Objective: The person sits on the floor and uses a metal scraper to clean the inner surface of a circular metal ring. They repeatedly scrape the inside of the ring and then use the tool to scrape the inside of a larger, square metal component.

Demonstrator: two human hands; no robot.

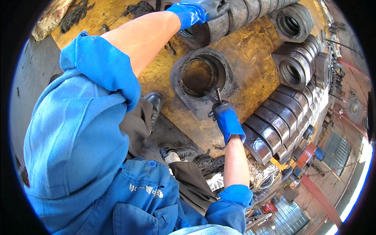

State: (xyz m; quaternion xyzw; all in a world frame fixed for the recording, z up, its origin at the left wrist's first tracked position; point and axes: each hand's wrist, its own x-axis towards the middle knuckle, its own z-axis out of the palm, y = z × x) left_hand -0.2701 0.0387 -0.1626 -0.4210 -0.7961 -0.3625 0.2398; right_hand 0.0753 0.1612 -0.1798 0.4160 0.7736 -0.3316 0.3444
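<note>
A thick metal ring housing (231,80) with a wide round bore and a flat base lies on the yellow worktop, dark grease around it. At its near right side, my right hand (227,117), in a blue glove with dark fingers, is closed around a dark hand tool (210,97). A short metal rod (218,95) sticks up at that grip; whether it belongs to the tool is unclear. My left hand (207,9), gloved alike, reaches to the far side, over a row of similar housings (219,29). Its dark fingers blend with the metal, so their grip is unclear.
Another housing (291,22) sits at the far right. Stacked housings (295,64) and a row of curved metal blocks (274,115) line the right edge. Dark shavings or rags (76,15) lie far left, beside a printed sack (49,17). My shoes (178,150) stand near the worktop.
</note>
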